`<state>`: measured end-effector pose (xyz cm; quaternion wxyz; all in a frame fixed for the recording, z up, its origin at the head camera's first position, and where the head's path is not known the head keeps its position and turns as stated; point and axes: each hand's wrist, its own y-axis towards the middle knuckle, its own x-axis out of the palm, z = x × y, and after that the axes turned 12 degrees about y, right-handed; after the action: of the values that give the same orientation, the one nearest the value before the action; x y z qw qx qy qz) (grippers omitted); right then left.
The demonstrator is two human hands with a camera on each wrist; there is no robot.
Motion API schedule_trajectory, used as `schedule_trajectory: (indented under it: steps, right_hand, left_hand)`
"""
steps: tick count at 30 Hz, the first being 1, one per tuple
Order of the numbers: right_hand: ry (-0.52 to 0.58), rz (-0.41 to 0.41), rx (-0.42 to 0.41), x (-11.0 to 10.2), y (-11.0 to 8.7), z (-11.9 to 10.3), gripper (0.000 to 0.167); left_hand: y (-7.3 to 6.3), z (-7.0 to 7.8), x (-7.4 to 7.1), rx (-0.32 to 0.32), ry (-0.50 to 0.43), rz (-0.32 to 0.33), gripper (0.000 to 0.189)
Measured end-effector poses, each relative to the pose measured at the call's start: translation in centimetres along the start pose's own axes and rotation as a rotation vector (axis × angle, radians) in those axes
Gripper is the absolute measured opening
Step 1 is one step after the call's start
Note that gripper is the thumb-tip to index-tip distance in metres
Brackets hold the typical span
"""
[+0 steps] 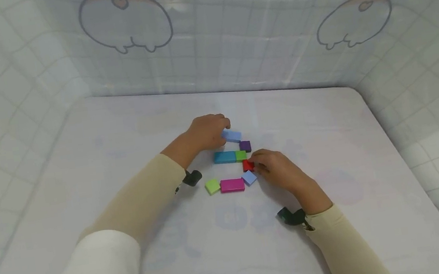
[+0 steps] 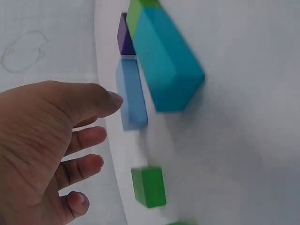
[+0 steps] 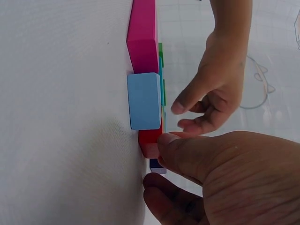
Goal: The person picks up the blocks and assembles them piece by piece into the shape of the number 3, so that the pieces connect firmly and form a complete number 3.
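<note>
The left hand (image 1: 208, 131) covers part of the head view: a darker green block (image 2: 149, 186) beside its fingers is hidden there, and another green shape (image 2: 180, 223) is cut off at the left wrist view's lower edge. Its index finger is mostly behind the thumb; the fingers are loosely bent and apart, the thumb tip at the long light-blue block (image 1: 234, 136), contact unclear. The right hand (image 1: 276, 168) has its thumb on the red block (image 1: 247, 166); its index tip is concealed, so I cannot tell whether it pinches. The light-blue block is a smooth, pale slab; the red one is short and bright. Between the hands lie purple (image 1: 245, 146), teal (image 1: 224, 157) and bright green (image 1: 241, 156) blocks.
</note>
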<state>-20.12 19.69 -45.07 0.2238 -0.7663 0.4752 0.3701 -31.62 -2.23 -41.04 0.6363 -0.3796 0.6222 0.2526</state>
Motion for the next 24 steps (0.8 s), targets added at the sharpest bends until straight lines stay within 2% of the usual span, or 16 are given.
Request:
schedule_trajectory:
  steps: [7, 12, 16, 24]
  right_hand:
    - [0.006, 0.008, -0.020, 0.1, 0.0, 0.3, 0.031]
    - [-0.005, 0.018, -0.039, 0.1, 0.0, 0.5, 0.029]
    - [-0.004, 0.014, -0.034, 0.0, 0.0, 0.5, 0.029]
    - [-0.002, 0.010, -0.021, 0.0, -0.1, 0.6, 0.030]
  left_hand:
    - [-0.2, -2.7, 0.4, -0.046, 0.026, -0.047, 0.047]
    - [-0.3, -4.4, 0.8, -0.075, 0.012, -0.066, 0.046]
    - [-0.1, -4.9, 1.1, -0.082, -0.012, -0.082, 0.045]
    - [0.0, -4.7, 1.3, -0.105, -0.020, -0.138, 0.037]
